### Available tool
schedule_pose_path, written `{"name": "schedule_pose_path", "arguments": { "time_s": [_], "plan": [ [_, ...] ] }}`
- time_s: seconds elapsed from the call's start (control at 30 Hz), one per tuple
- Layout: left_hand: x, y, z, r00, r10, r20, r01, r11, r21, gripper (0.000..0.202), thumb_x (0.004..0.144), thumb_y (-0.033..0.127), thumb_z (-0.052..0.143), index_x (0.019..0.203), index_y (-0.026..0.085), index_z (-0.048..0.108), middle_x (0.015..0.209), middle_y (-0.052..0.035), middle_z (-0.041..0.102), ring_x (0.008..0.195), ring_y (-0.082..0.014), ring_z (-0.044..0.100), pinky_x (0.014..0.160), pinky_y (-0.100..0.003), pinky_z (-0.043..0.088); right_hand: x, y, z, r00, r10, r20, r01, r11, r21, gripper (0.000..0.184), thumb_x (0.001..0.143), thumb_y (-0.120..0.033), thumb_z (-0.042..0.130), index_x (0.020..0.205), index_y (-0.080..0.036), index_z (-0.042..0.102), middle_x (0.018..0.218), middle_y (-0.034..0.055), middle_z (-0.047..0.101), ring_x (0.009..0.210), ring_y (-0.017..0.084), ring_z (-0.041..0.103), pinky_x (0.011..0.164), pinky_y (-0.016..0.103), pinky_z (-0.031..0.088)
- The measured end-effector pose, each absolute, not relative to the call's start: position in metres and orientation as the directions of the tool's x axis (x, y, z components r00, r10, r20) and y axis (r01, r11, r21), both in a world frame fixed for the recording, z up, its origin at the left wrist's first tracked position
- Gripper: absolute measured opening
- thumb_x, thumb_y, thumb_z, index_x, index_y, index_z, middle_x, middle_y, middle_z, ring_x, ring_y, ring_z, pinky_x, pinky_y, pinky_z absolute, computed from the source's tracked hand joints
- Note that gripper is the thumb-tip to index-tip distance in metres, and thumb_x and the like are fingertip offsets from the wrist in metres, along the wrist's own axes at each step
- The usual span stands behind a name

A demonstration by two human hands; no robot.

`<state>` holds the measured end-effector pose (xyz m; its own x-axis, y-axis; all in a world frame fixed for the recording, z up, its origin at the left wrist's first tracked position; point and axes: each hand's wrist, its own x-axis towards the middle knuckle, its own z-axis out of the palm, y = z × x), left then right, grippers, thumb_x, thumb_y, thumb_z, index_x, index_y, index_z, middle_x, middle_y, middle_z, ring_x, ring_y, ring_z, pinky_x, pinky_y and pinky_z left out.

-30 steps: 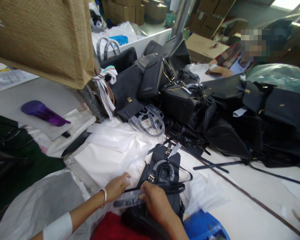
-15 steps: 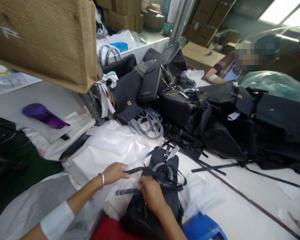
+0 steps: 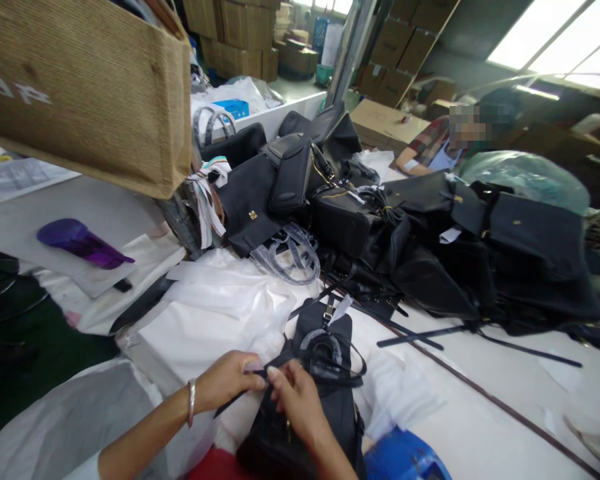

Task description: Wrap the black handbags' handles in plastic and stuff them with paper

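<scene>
One white work table (image 3: 480, 427) fills the view. Across its far half lies one heap of black leather handbags (image 3: 530, 233). At least six can be told apart; the rest run together too darkly to count. One big tan woven fabric bag (image 3: 90, 87) hangs in the upper left corner. Below it, one rumpled stack of white plastic bags (image 3: 215, 313) lies near the table's edge. One co-worker in a plaid sleeve (image 3: 427, 143) leans on the far side, behind the heap.

One small black leather handbag (image 3: 343, 407) lies apart from the heap, directly in front of the person, its top pointing away and one plastic-wrapped handle arching over it. Two long loose black straps (image 3: 420, 335) (image 3: 530, 349) lie flat on the table to its right. One pair of clear-wrapped handles (image 3: 293, 257) rests at the heap's near edge. One purple plastic piece (image 3: 80, 241) sits on a grey sheet at left, and one blue plastic thing (image 3: 405, 460) shows at the bottom edge.

Both hands meet over the small handbag. The left hand (image 3: 227, 381) pinches one thin black strap (image 3: 230, 402) between thumb and fingers. The right hand (image 3: 295, 400) closes its fingertips on the same strap just beside, where it runs into the bag. One silver bangle (image 3: 191, 402) rings the left wrist.
</scene>
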<state>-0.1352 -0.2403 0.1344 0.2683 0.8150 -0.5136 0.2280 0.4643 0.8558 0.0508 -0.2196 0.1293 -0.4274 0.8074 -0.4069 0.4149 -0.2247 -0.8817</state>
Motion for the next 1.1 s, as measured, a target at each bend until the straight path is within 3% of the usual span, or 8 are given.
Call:
{"name": "schedule_pose_path", "arguments": {
  "time_s": [0.1,0.23,0.33,0.47,0.6,0.7,0.9,1.1],
  "plan": [
    [-0.128,-0.249,0.142,0.294,0.847,-0.443,0.141,0.420,0.896,0.015,0.074,0.029,0.059,0.081,0.015,0.060,0.073,0.0018,0.059,0.069,-0.0133,0.049,0.063,-0.024,0.036,0.043,-0.224,0.122,-0.377,0.800,-0.467,0.264,-0.390,-0.882,0.037,0.085,-0.053,0.052,0.086,-0.016,0.056,0.059,-0.0021,0.055,0.047,0.012,0.051,0.046,0.023,0.041],
    [-0.133,-0.260,0.141,0.131,0.844,-0.521,0.178,0.497,0.850,0.025,0.076,0.040,0.059,0.085,0.019,0.049,0.065,0.0079,0.043,0.055,-0.0084,0.037,0.051,-0.021,0.028,0.051,-0.223,0.110,-0.265,0.828,-0.494,0.364,-0.388,-0.847,0.036,0.084,-0.053,0.051,0.071,-0.019,0.049,0.052,-0.0019,0.056,0.042,0.012,0.051,0.045,0.022,0.039],
    [-0.134,-0.267,0.144,0.207,0.792,-0.575,0.076,0.573,0.816,0.018,0.076,0.032,0.053,0.087,0.020,0.045,0.065,0.0091,0.039,0.048,-0.0061,0.029,0.045,-0.021,0.021,0.066,-0.224,0.115,-0.265,0.835,-0.482,0.606,-0.245,-0.757,0.028,0.085,-0.042,0.055,0.068,-0.020,0.047,0.055,0.0005,0.060,0.044,0.014,0.055,0.047,0.023,0.038],
    [-0.124,-0.274,0.152,0.302,0.787,-0.538,-0.046,0.575,0.817,0.023,0.065,0.013,0.045,0.087,0.020,0.044,0.070,0.0075,0.045,0.047,-0.0053,0.030,0.045,-0.021,0.023,0.076,-0.235,0.147,-0.227,0.925,-0.306,0.830,0.019,-0.557,0.019,0.081,-0.036,0.063,0.074,-0.020,0.055,0.066,0.0045,0.063,0.063,0.020,0.062,0.058,0.026,0.039],
    [-0.113,-0.277,0.156,0.330,0.790,-0.517,-0.095,0.572,0.814,0.027,0.066,0.015,0.048,0.091,0.022,0.040,0.065,0.0099,0.040,0.045,-0.0052,0.027,0.042,-0.020,0.020,0.061,-0.247,0.174,-0.372,0.912,-0.173,0.587,0.087,-0.805,0.016,0.082,-0.034,0.062,0.093,-0.022,0.060,0.083,0.0014,0.063,0.072,0.016,0.059,0.066,0.024,0.040],
    [-0.112,-0.281,0.157,0.351,0.790,-0.503,-0.096,0.565,0.820,0.025,0.072,0.021,0.054,0.091,0.022,0.039,0.060,0.0117,0.035,0.045,-0.0055,0.028,0.042,-0.019,0.021,0.049,-0.254,0.173,-0.408,0.885,-0.225,0.424,-0.035,-0.905,0.012,0.083,-0.029,0.059,0.078,-0.019,0.062,0.074,-0.0003,0.060,0.069,0.014,0.055,0.063,0.022,0.039],
    [-0.130,-0.309,0.150,0.482,0.755,-0.445,-0.193,0.587,0.787,0.039,0.069,0.042,0.073,0.093,0.016,0.057,0.081,0.0004,0.058,0.070,-0.0120,0.053,0.065,-0.024,0.041,0.051,-0.281,0.156,-0.419,0.839,-0.348,0.331,-0.216,-0.919,0.026,0.082,-0.033,0.060,0.064,-0.017,0.052,0.061,-0.0041,0.051,0.059,0.010,0.045,0.055,0.020,0.032],
    [-0.140,-0.345,0.121,0.351,0.754,-0.555,-0.220,0.643,0.734,0.040,0.064,0.046,0.078,0.076,0.012,0.062,0.064,0.0012,0.058,0.055,-0.0094,0.046,0.053,-0.022,0.033,0.045,-0.305,0.137,-0.514,0.789,-0.338,0.475,-0.066,-0.877,0.031,0.083,-0.034,0.058,0.059,-0.017,0.048,0.058,-0.0047,0.044,0.056,0.009,0.039,0.051,0.019,0.027]
  ]
}}
